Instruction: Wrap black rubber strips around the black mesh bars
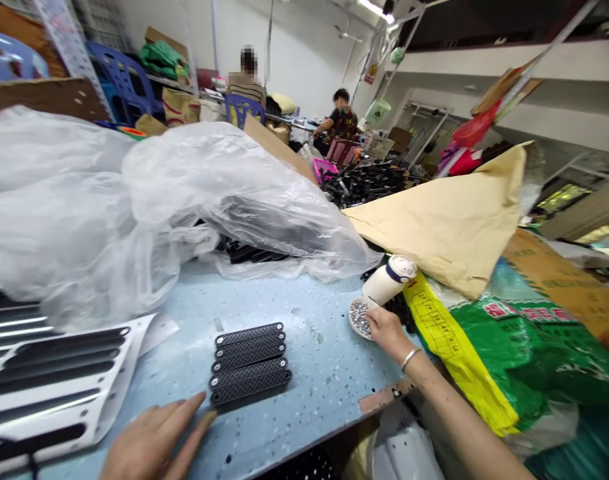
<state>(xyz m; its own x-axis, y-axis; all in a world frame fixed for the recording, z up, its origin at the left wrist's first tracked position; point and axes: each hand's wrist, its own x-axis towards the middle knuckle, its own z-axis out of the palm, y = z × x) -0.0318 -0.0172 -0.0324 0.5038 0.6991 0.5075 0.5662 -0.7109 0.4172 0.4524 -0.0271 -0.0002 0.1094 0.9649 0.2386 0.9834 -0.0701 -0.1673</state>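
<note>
Several black textured strips [251, 365] lie side by side in a row on the pale blue speckled table [314, 373]. Small silvery discs sit at some of their rounded ends. My left hand [159, 437] rests at the near left corner of the row, its fingers stretched out and the fingertips close to the lowest strip. At the right, my right hand [388, 330] reaches into a small white bowl [355, 329] of tiny silvery metal pieces [359, 313]. Its fingers are pinched together over the pieces; what lies between the fingertips is hidden.
Behind the bowl a white cup [384, 283] with a dark band leans. Clear plastic sheeting [184, 173] covers the table's back. White sheets with black strips [64, 367] lie left. A green and yellow sack [504, 340] borders the right. Two people sit farther back.
</note>
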